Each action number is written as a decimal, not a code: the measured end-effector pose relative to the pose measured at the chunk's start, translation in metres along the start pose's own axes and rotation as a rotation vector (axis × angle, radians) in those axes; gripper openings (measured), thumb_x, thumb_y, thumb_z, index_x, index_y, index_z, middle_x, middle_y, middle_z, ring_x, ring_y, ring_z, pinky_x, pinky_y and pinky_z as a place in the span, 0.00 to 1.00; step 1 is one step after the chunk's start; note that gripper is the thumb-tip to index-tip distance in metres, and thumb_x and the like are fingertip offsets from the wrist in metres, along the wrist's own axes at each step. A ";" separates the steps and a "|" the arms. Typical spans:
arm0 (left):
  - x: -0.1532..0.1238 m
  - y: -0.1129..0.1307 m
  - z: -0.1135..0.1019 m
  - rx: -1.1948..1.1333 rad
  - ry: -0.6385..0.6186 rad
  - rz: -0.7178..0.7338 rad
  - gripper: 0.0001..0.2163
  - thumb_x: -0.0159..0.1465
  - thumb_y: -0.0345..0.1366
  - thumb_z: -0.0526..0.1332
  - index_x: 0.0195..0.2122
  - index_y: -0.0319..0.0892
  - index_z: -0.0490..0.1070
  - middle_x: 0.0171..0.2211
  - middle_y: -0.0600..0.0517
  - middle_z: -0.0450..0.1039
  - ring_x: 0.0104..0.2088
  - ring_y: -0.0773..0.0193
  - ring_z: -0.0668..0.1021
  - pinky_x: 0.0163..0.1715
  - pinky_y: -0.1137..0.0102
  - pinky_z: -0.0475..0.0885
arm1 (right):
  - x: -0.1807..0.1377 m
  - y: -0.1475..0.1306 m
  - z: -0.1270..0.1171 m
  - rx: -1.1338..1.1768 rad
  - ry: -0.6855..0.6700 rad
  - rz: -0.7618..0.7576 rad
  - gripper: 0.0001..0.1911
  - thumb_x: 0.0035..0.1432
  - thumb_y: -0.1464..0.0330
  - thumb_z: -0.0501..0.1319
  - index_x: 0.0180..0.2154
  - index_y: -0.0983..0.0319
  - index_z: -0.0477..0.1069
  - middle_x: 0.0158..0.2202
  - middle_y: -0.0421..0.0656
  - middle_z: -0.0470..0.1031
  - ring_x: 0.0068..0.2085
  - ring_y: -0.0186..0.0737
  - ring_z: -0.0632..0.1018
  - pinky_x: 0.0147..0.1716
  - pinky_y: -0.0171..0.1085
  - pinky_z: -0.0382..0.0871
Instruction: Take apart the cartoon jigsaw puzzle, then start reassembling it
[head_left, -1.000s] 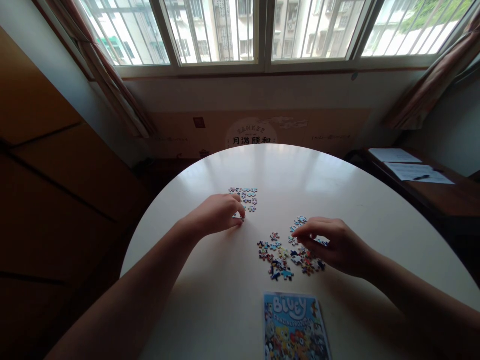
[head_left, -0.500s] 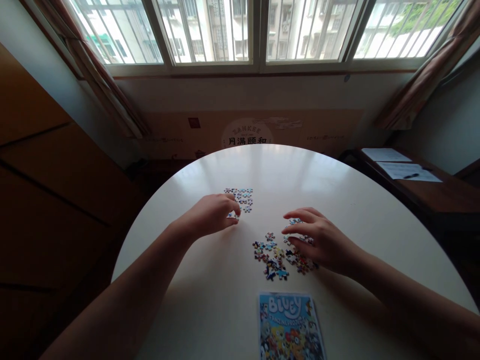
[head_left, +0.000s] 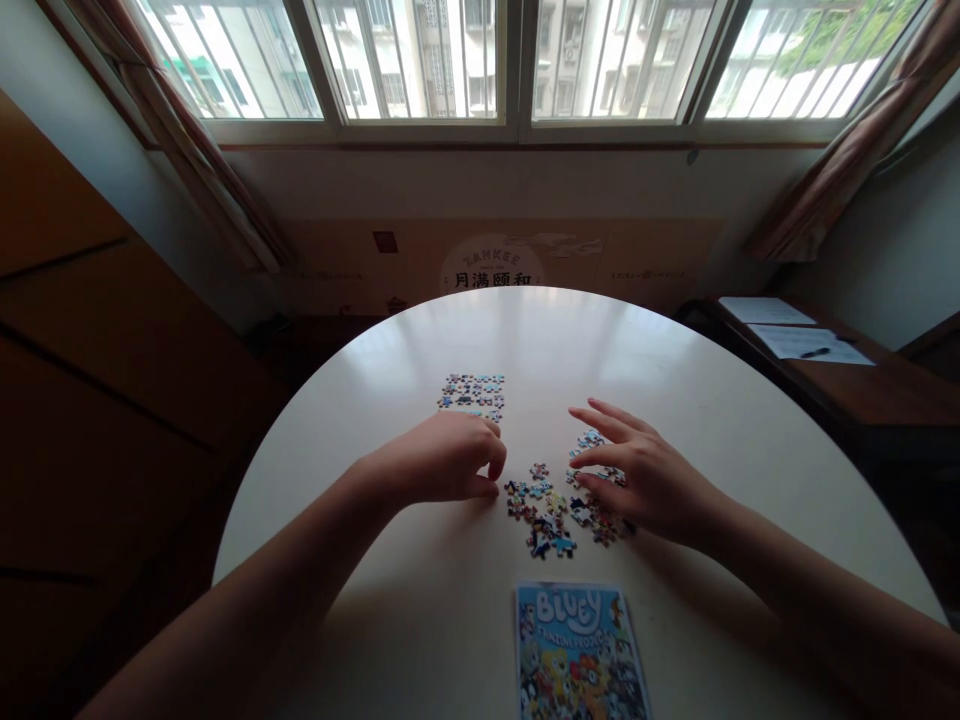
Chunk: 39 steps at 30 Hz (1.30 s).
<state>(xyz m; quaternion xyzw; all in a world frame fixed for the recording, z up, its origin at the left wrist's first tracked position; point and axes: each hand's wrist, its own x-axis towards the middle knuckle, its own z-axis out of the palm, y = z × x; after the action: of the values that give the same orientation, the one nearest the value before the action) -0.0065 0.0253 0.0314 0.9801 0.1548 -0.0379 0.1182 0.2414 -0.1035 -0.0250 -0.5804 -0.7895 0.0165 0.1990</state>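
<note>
My left hand (head_left: 446,458) is over the table just left of the loose jigsaw pieces (head_left: 551,525). Its fingers are bent, the thumb stands a little apart from the index finger, and no piece shows between them. Behind it lie rows of jigsaw pieces (head_left: 472,390), partly covered by the hand. My right hand (head_left: 637,470) is spread open over the right part of the loose pile, hiding some pieces. A small booklet or box with a blue "Bluey" picture (head_left: 581,650) lies in front of the pile.
The round white table (head_left: 360,620) stands before a window wall. To the right, a brown side table (head_left: 855,385) holds papers (head_left: 806,343) and a pen (head_left: 815,352). A wooden cabinet (head_left: 97,380) is on the left.
My left hand has moved right and nearer, from the rows of pieces toward the loose pile. My right hand stays over the pile, with its fingers spread a little wider.
</note>
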 end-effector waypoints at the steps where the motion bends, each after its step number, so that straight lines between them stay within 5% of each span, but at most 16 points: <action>1: 0.000 0.001 0.001 -0.012 -0.003 0.009 0.01 0.57 0.34 0.69 0.30 0.46 0.79 0.31 0.56 0.76 0.29 0.67 0.74 0.28 0.71 0.63 | 0.000 -0.001 -0.001 -0.003 -0.004 0.001 0.07 0.61 0.65 0.64 0.40 0.52 0.81 0.65 0.40 0.62 0.69 0.52 0.59 0.61 0.58 0.63; 15: 0.011 0.005 0.011 -0.035 0.025 0.019 0.02 0.59 0.35 0.70 0.29 0.45 0.79 0.31 0.55 0.76 0.29 0.67 0.75 0.28 0.71 0.63 | 0.000 -0.003 0.003 0.044 -0.038 0.075 0.06 0.59 0.65 0.65 0.39 0.56 0.80 0.66 0.43 0.61 0.68 0.57 0.59 0.61 0.61 0.64; 26: 0.008 0.002 0.009 -0.064 0.073 0.059 0.03 0.60 0.34 0.68 0.29 0.44 0.78 0.31 0.54 0.76 0.29 0.67 0.74 0.29 0.71 0.64 | 0.003 -0.003 0.003 0.177 -0.113 0.176 0.05 0.58 0.66 0.66 0.35 0.61 0.76 0.67 0.46 0.58 0.71 0.56 0.51 0.64 0.63 0.57; 30: 0.007 -0.002 0.007 -0.098 0.161 0.055 0.04 0.63 0.35 0.66 0.32 0.43 0.78 0.33 0.53 0.76 0.30 0.67 0.75 0.30 0.72 0.66 | 0.003 -0.003 -0.001 0.264 0.053 0.154 0.08 0.59 0.62 0.66 0.32 0.60 0.76 0.64 0.45 0.63 0.69 0.55 0.58 0.62 0.62 0.61; 34: 0.010 0.005 0.008 -0.177 0.305 0.025 0.06 0.66 0.35 0.61 0.36 0.42 0.78 0.35 0.50 0.77 0.30 0.67 0.75 0.31 0.71 0.69 | 0.003 -0.007 -0.008 0.390 0.367 0.154 0.08 0.59 0.62 0.66 0.33 0.59 0.76 0.45 0.45 0.78 0.48 0.44 0.78 0.49 0.48 0.75; 39: 0.015 0.024 0.009 -0.332 0.461 0.008 0.06 0.66 0.35 0.60 0.36 0.42 0.77 0.35 0.50 0.78 0.30 0.68 0.76 0.33 0.70 0.72 | 0.004 -0.014 -0.009 0.517 0.387 0.120 0.06 0.61 0.64 0.65 0.37 0.59 0.79 0.34 0.42 0.80 0.34 0.36 0.79 0.36 0.37 0.78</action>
<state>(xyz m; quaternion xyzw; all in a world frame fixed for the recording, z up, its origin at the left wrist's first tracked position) 0.0144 0.0053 0.0259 0.9307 0.1780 0.2122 0.2390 0.2304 -0.1066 -0.0122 -0.5484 -0.6710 0.1176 0.4850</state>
